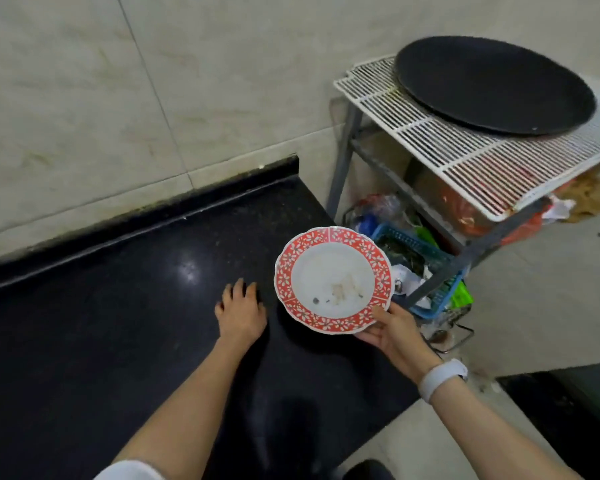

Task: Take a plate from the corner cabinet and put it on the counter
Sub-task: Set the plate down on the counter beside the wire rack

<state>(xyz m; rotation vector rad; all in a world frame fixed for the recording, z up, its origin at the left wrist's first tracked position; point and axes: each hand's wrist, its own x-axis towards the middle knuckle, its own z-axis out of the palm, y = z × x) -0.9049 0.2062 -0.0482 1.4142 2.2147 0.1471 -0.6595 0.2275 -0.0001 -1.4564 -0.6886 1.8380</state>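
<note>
Plate (333,279): red floral rim, white centre with crumbs; held above the right edge of the black tabletop (118,306), tilted slightly.
Right hand (392,332): grips the plate's near rim, thumb on top, fingers beneath.
Left hand (240,308): empty, fingers spread, palm down on the tabletop just left of the plate.
Rack (465,157): right of the tabletop, carries a black pan (492,84).

counter (118,306): glossy black speckled stone
plate (333,278): glazed ceramic
rack (465,161): white-coated wire
pan (492,84): matt black
</note>
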